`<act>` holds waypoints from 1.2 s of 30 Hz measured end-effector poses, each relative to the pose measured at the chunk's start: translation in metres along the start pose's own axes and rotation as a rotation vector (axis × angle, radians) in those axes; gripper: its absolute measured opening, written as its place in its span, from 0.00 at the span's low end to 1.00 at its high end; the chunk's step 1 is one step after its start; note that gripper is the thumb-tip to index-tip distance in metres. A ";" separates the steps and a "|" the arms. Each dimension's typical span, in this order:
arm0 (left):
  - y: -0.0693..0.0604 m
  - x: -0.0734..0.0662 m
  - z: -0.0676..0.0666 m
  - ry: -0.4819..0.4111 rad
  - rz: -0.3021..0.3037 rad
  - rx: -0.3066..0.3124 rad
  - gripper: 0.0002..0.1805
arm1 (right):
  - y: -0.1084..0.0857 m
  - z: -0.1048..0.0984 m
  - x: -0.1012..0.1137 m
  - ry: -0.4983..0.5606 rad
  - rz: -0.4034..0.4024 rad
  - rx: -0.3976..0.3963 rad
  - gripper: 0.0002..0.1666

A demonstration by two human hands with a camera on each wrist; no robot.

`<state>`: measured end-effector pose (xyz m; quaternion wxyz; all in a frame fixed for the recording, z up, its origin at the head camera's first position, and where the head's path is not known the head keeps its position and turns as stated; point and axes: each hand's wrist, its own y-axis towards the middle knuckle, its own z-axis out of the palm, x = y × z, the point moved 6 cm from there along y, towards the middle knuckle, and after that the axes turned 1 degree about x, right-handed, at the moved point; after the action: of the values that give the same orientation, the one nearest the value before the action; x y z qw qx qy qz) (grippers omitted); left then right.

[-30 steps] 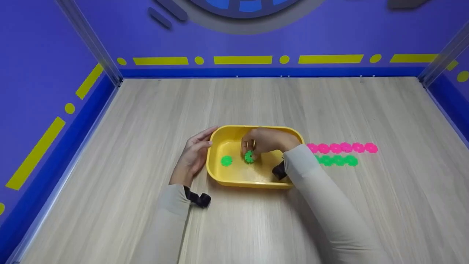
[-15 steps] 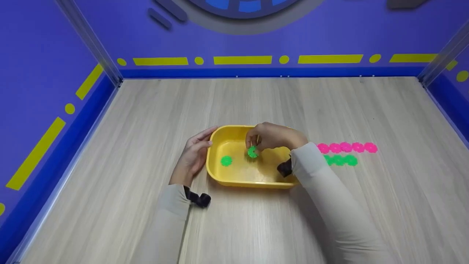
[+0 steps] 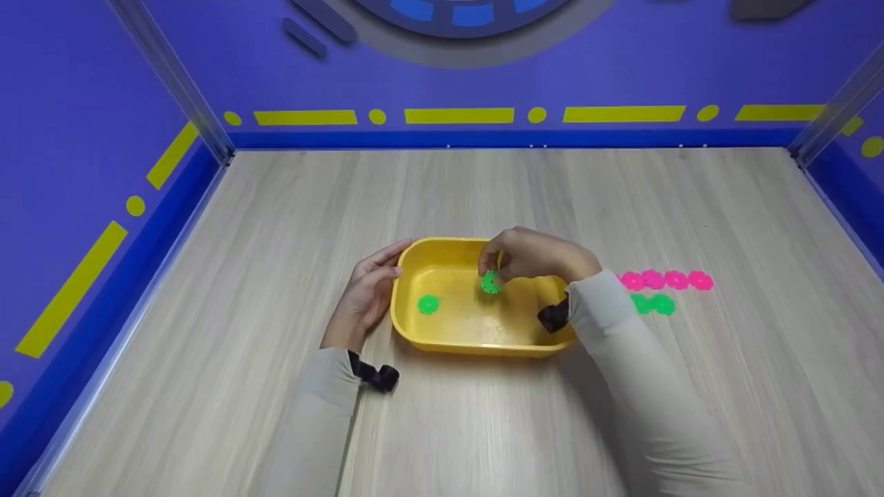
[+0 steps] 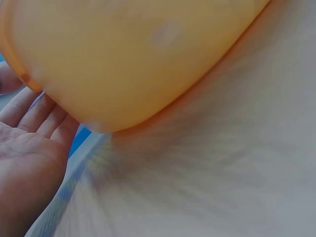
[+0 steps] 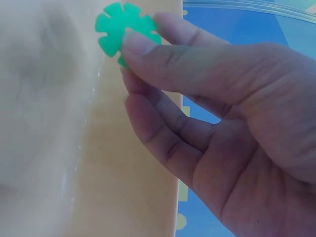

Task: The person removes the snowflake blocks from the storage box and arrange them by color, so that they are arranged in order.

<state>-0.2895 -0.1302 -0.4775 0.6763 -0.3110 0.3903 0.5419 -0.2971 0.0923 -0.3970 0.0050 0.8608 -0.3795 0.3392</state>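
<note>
A yellow plastic bin (image 3: 483, 343) stands on the table in the head view. At its left end my left hand (image 3: 362, 293) rests against the outside, the thumb at the rim and the fingers fairly straight along the wall. The left wrist view shows those fingertips hidden behind the bin. Over the bin's inside, my right hand (image 3: 539, 254) pinches a green snowflake disc (image 5: 116, 27), notched around its edge, between thumb and fingers. Another green snowflake disc (image 3: 428, 304) lies on the bin's floor toward the left.
Right of the bin lie a row of pink snowflake discs (image 3: 677, 279) and, nearer me, a row of green snowflake discs (image 3: 662, 304). My right forearm hides their left ends. Blue-purple panels (image 3: 469, 83) border the wooden table (image 3: 311, 200).
My right hand has lifted slightly and moved right with the green snowflake disc, its forearm covering more of the rows. The left hand and the bin have stayed in place.
</note>
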 end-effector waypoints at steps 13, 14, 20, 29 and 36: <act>0.000 0.001 0.000 0.001 -0.002 -0.004 0.30 | -0.019 -0.017 -0.011 0.016 0.067 -0.056 0.10; 0.000 0.001 0.000 -0.001 -0.003 -0.004 0.30 | -0.020 -0.018 -0.013 0.017 0.073 -0.061 0.10; -0.001 0.000 0.001 -0.008 -0.016 -0.016 0.30 | -0.031 -0.024 -0.017 0.035 0.066 -0.101 0.12; -0.001 -0.001 0.000 0.002 -0.018 -0.026 0.31 | -0.045 -0.033 -0.028 0.044 0.078 -0.161 0.13; -0.001 0.000 0.001 -0.002 -0.016 -0.028 0.31 | -0.058 -0.039 -0.037 0.046 0.087 -0.221 0.13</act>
<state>-0.2887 -0.1299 -0.4767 0.6764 -0.3230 0.3795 0.5423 -0.2995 0.1683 -0.3748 0.0938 0.8297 -0.4516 0.3146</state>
